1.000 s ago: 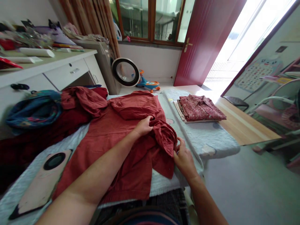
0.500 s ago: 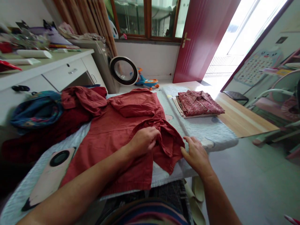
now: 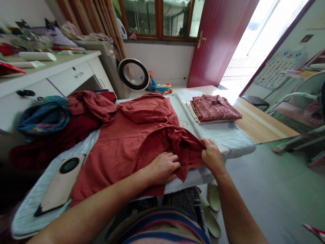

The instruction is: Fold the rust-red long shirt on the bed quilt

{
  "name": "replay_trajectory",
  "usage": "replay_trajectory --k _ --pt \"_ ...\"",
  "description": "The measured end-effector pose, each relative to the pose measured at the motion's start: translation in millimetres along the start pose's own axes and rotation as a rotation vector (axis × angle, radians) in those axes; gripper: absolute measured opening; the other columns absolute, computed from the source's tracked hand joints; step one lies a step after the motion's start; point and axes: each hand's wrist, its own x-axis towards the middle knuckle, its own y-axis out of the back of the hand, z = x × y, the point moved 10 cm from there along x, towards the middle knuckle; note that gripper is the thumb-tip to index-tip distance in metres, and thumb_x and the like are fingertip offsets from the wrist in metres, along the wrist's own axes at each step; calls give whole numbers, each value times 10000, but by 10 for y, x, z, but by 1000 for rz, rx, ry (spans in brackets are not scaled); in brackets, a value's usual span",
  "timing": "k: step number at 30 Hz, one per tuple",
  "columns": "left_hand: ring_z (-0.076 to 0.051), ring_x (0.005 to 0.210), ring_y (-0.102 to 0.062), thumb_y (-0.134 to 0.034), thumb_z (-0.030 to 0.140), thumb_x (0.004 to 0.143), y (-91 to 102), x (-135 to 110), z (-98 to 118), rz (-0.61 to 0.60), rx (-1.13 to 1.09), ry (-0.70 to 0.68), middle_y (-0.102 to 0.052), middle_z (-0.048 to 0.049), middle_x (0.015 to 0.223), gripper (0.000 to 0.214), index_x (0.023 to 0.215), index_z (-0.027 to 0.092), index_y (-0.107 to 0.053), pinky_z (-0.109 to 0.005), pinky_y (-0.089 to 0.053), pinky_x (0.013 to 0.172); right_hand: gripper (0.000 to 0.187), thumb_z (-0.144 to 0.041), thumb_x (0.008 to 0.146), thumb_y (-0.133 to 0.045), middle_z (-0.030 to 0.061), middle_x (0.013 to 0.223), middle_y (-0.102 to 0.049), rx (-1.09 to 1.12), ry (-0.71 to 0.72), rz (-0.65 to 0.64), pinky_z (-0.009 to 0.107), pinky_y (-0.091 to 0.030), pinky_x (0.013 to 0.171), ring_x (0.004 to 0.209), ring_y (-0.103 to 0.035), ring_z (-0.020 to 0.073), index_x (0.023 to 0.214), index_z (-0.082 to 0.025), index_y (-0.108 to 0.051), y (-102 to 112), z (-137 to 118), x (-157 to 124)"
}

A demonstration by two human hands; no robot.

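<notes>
A rust-red shirt lies spread on the cloth-covered table, its near right part bunched and partly folded over. My right hand is closed on the shirt's right edge, pinching the fabric and holding it slightly raised. Lower down and to the left, my left hand rests on the bunched part with its fingers curled into the cloth; the fingertips are partly hidden. A folded patterned red shirt sits on top of other folded clothes beyond my right hand.
A phone lies at the table's left on the pale quilted cover. Heaped dark red clothes and a blue garment are at the left. A washing machine's round door hangs open behind. Slippers are on the floor.
My right hand has closed on the shirt's edge and lifted it a little. My left hand has moved down and slightly right onto the bunched cloth, and the fold has widened.
</notes>
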Motion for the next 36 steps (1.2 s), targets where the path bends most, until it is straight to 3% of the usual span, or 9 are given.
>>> replay_trajectory --k 4,9,18,21,25,27,30,32,36 --pt "-226 952 -564 -626 291 841 -38 54 158 24 -14 -85 -624 -71 1012 213 1037 209 -645 -347 -446 822 507 -58 720 -448 104 1099 -605 38 146 -31 370 -414 951 1044 -533 249 1199 -166 -576 -97 -207 -14" --pt "-243 922 -574 -642 383 820 -125 94 335 33 6 -101 -631 -89 1021 306 1047 177 -631 -360 -462 765 205 -245 885 -467 64 895 -650 127 155 -30 335 -435 829 875 -584 221 950 -202 -657 -79 -315 19" --pt "-185 773 -584 -595 207 773 -93 -5 423 15 -59 -24 -638 -59 892 48 817 188 -595 -304 -456 672 213 -151 770 -422 53 813 -621 28 -1 154 338 -420 793 809 -562 217 833 -205 -617 372 97 -118" --pt "-185 791 -590 -586 182 770 -73 -125 424 -14 -130 -16 -639 -48 898 89 853 195 -616 -290 -461 681 270 -133 745 -452 93 935 -611 -69 7 96 395 -414 852 918 -549 258 939 -183 -633 293 70 -201" --pt "-173 898 -596 -584 138 787 21 -342 377 4 -295 -22 -638 -37 995 240 1009 215 -630 -268 -463 781 347 -190 792 -548 140 1196 -536 -56 71 199 471 -375 958 1115 -485 315 1136 -185 -593 385 -297 -356" --pt "-189 987 -578 -634 187 791 95 -473 273 42 -337 10 -619 -49 1081 261 1049 221 -622 -293 -447 880 216 -196 836 -543 103 1100 -564 67 202 81 420 -395 945 1064 -507 271 1043 -212 -600 294 -624 -434" --pt "-245 1119 -515 -753 314 727 141 -673 53 81 -306 119 -569 -66 1192 427 1115 240 -591 -380 -401 989 34 -200 854 -570 40 919 -574 197 396 -308 328 -430 826 911 -527 206 875 -225 -577 -51 -1077 -653" --pt "-271 1169 -472 -801 353 672 121 -789 -72 100 -272 203 -531 -79 1245 582 1182 247 -543 -422 -389 1015 109 -240 810 -657 31 918 -569 182 463 -492 305 -428 775 886 -517 199 873 -219 -571 -248 -1226 -822" --pt "-271 1203 -449 -802 261 648 60 -932 -150 182 -272 298 -457 -98 1329 779 1326 247 -419 -416 -397 1039 246 -240 751 -725 52 999 -567 41 523 -572 309 -415 779 917 -509 214 951 -202 -586 -457 -1269 -972"
